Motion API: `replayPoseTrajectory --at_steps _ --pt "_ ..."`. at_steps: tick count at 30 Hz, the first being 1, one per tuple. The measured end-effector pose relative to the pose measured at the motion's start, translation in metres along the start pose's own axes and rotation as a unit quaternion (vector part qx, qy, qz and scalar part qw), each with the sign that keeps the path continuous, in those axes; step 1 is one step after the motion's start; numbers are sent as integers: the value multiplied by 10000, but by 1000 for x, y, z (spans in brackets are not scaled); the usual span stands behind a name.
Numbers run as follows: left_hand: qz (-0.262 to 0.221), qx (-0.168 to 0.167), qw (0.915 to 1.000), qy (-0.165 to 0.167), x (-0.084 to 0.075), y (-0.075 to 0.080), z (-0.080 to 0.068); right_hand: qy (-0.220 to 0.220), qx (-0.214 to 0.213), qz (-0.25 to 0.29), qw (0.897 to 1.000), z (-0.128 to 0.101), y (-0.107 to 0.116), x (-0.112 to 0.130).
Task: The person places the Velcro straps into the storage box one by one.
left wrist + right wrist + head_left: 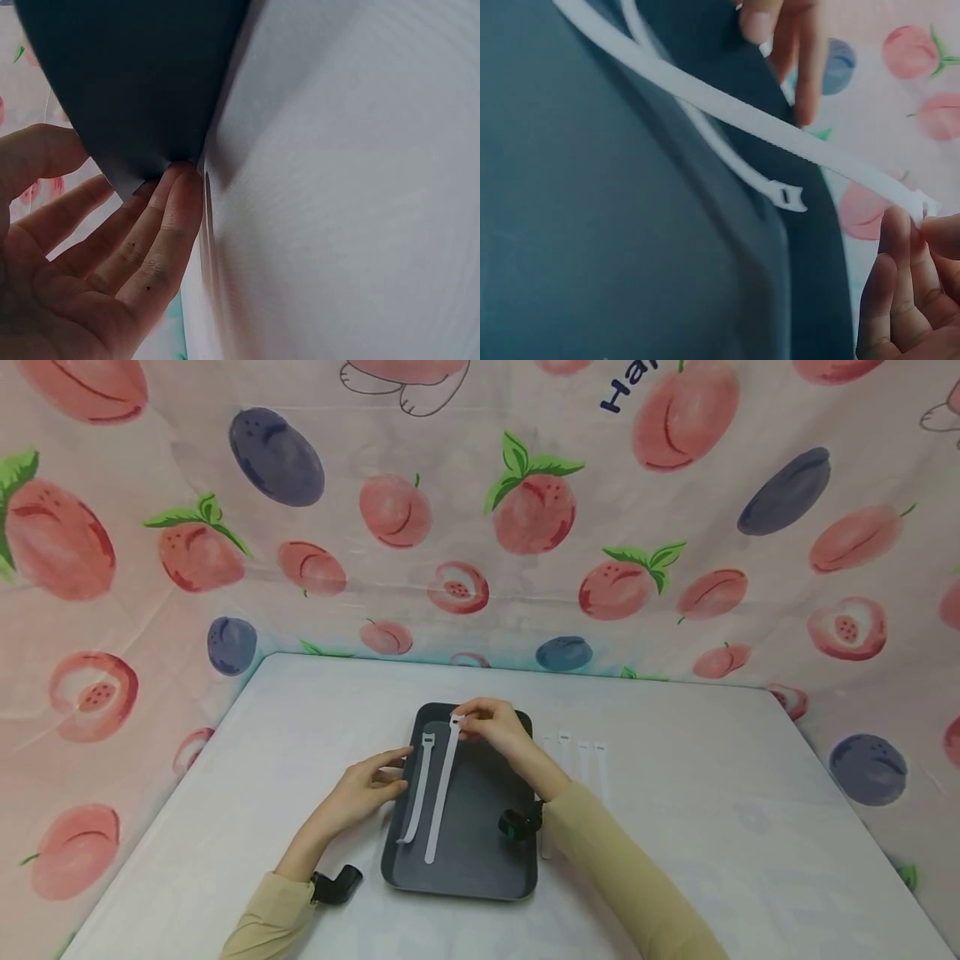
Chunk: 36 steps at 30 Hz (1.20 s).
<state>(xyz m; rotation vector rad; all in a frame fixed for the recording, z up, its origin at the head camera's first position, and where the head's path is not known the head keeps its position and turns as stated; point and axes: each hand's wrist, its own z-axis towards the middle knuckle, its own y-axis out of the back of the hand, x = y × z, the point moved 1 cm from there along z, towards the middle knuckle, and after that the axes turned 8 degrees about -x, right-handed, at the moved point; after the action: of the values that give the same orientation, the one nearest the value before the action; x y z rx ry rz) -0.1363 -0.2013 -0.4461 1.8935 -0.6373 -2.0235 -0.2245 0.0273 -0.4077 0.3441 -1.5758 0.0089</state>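
Observation:
My right hand [491, 727] pinches the slotted head of a white cable strap [442, 793] between thumb and fingers. That strap slants down over the dark grey tray [487, 860], its rounded tail near the tray's lower left. To its left, a second white strap [420, 793] lies along the tray's left side, its tail bent; its slotted head [787, 196] shows in the right wrist view. My left hand [367, 789] rests against the tray's left side. In the left wrist view, its fingertips [184, 187] touch the tray's outer wall [142, 90].
Several more white straps [583, 760] lie on the white table [712, 827] right of the tray, partly hidden by my right arm. Behind the table hangs a fruit-printed cloth [465, 468]. A black wrist camera [337, 885] sits on my left wrist.

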Motion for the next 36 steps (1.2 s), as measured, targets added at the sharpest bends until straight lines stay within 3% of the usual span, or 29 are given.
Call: replayPoseTrajectory --at_steps 17,36 --pt "-17 47 10000 72 -2 -2 -2 -262 -170 -521 9982 10 -20 -31" --pt "-25 17 10000 42 0 0 -2 -100 -552 -1055 9928 10 -33 -35"
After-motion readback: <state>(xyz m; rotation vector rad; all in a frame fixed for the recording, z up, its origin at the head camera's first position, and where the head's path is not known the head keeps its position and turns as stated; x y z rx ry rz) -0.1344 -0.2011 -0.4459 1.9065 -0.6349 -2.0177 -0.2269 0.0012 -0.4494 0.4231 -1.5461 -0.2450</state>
